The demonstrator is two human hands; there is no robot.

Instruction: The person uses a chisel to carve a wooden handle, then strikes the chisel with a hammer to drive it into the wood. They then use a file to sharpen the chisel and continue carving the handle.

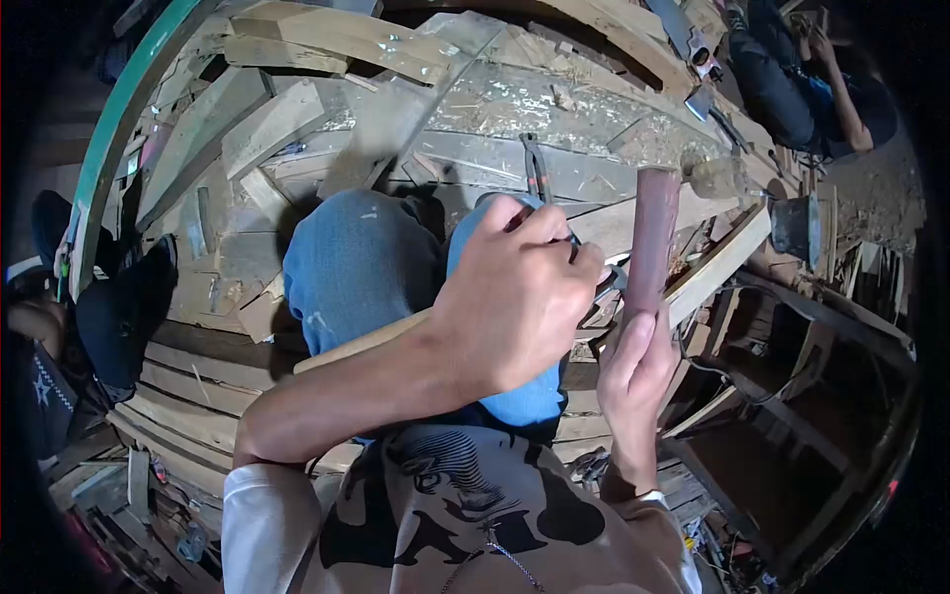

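My right hand [638, 366] is closed around the lower part of a reddish-brown wooden piece [653, 233], which stands upright. My left hand [524, 287] is clenched in a fist just left of it, above my knees. A pale wooden handle [366, 342] runs under my left forearm toward that fist. Dark metal [616, 280] shows between the fist and the wooden piece; whether it joins the handle is hidden. Beyond my knees lies a pair of pincers [535, 166] with red on the handles.
Wooden planks and offcuts [277, 124] cover the worn floor ahead. A curved green-edged beam [119, 129] rises on the left. A hatchet [701, 102] lies at upper right. One person [807, 84] sits at right, another person's leg [124, 307] shows at left. A cut beam [722, 262] lies beside my right hand.
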